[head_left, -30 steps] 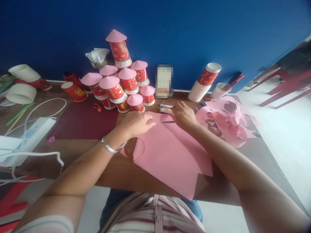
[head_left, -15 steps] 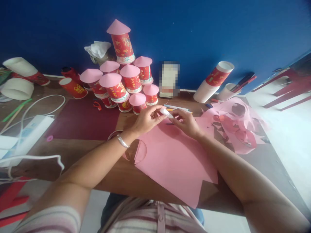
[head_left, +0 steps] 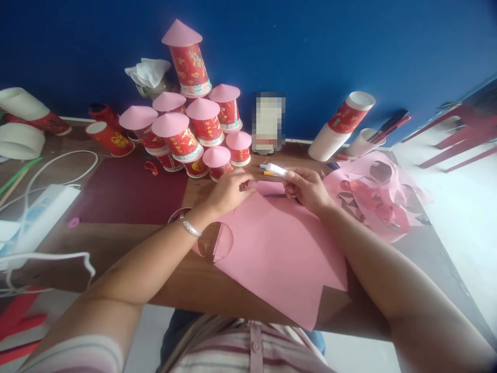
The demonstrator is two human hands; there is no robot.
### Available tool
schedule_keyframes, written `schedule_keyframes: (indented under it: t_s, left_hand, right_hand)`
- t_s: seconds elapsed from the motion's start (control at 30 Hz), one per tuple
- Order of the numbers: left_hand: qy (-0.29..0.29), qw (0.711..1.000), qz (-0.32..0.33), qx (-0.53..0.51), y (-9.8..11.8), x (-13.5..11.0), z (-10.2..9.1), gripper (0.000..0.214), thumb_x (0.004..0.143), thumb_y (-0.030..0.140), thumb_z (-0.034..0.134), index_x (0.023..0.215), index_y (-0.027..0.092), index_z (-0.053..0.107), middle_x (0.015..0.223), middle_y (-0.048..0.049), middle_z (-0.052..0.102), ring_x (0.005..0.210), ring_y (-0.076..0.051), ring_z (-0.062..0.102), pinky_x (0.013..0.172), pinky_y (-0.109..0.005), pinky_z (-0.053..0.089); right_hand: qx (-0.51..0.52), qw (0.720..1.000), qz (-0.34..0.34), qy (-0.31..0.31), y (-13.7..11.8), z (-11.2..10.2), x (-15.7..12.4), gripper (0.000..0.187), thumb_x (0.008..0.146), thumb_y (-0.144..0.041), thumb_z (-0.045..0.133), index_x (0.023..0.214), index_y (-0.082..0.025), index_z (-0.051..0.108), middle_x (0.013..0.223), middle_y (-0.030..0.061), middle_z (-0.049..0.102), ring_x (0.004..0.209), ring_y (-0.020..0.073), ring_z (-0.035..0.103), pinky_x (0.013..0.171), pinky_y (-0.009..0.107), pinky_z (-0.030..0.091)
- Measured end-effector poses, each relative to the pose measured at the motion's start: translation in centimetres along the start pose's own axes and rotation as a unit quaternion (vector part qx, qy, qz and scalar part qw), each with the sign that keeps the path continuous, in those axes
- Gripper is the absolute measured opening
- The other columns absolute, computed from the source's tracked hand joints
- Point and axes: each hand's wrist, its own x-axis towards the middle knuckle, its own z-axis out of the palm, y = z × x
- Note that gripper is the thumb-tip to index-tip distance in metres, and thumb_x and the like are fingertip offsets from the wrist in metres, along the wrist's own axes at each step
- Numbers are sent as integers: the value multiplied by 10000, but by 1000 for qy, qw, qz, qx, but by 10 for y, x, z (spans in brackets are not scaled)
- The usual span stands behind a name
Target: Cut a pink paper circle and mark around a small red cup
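Note:
A small white tube (head_left: 277, 171), perhaps glue, is pinched between the thumb and fingers of my right hand (head_left: 308, 187), its white end pointing left. My left hand (head_left: 235, 190), with a silver bangle at the wrist, hovers by the far left edge of the pink paper (head_left: 279, 243). Its fingers are curled, with a gap to the thumb, and I see nothing between them. The pink paper lies flat beneath both hands, and a dark thin item on it is partly hidden by my right hand. Pink rounds (head_left: 223, 241) lie at its left edge.
Red paper cups with pink cone roofs (head_left: 171, 127) stand stacked at the back left. Pink scraps (head_left: 382, 194) lie to the right, near a pen cup (head_left: 365, 142) and stacked cups (head_left: 330, 137). A power strip (head_left: 42, 217) with white cables is on the left.
My left hand has let go of the white tube and drawn slightly left. The tube is now in my right hand alone, moved right and up. The view has shifted slightly.

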Motion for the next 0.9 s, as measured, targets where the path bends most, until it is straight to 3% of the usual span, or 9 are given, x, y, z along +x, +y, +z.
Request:
schedule_keyframes:
  t_s: [0.03, 0.13, 0.27, 0.37, 0.47, 0.6, 0.7, 0.9]
  left_hand:
    - [-20, 999, 5, 34, -2, 0, 2, 45, 907, 182, 802, 945, 174, 780, 915, -38, 693, 807, -158, 644, 784, -295, 536]
    - [-45, 996, -6, 83, -7, 0, 7, 250, 960, 173, 771, 1208, 172, 804, 1027, -66, 718, 860, -169, 681, 844, -318, 578]
    - [27, 997, 31, 63, -7, -1, 10, 519, 905, 233, 888, 1393, 176, 725, 1096, -76, 771, 887, -165, 720, 886, -330, 631]
    - [60, 995, 73, -37, 1, -5, 12, 576, 865, 360, 947, 1362, 185, 715, 1056, -57, 813, 788, -138, 729, 748, -268, 640]
    - [82, 988, 97, -89, 9, -8, 15, 263, 979, 381, 832, 1132, 176, 771, 992, -48, 839, 754, -117, 739, 688, -225, 619]
    - [119, 979, 133, -100, 11, -10, 18, 231, 979, 365, 833, 1101, 175, 782, 1018, -51, 856, 722, -94, 725, 668, -207, 611]
    - [132, 978, 142, -80, 12, -11, 18, 220, 977, 346, 844, 1095, 170, 783, 918, -26, 840, 663, -80, 704, 615, -185, 577]
    - [174, 955, 240, 33, 17, -13, 16, 194, 964, 279, 867, 1066, 165, 748, 844, 9, 809, 638, -61, 673, 596, -167, 525]
  right_hand:
    - [15, 1000, 6, -11, 0, 0, 1, 605, 753, -749, 942, 794, -213, 663, 680, -47, 532, 533, 86, 408, 483, 270, 449]
    - [48, 998, 29, -26, -2, 1, 0, 587, 779, -713, 952, 780, -217, 638, 711, -43, 535, 534, 75, 371, 465, 255, 434]
    - [76, 996, 42, -36, -4, 2, -2, 546, 807, -668, 958, 827, -211, 661, 720, -47, 537, 538, 72, 382, 468, 245, 416]
    - [54, 997, 13, -57, -2, 6, -5, 509, 845, -642, 942, 963, -185, 750, 695, -56, 531, 549, 85, 434, 504, 266, 450]
    - [13, 997, -12, -74, 1, 10, -7, 500, 861, -611, 941, 1044, -171, 790, 705, -40, 604, 594, 111, 542, 567, 291, 514]
    - [27, 997, -24, -63, 1, 12, -9, 491, 823, -578, 985, 1048, -210, 751, 761, -29, 707, 608, 129, 637, 586, 298, 548]
    - [35, 998, -17, -58, 0, 12, -8, 520, 805, -587, 997, 1016, -218, 697, 733, -37, 724, 561, 125, 643, 561, 286, 542]
    - [-7, 996, 11, -83, -3, 13, -12, 568, 898, -743, 849, 895, -201, 680, 582, -31, 666, 445, 118, 559, 471, 266, 445]
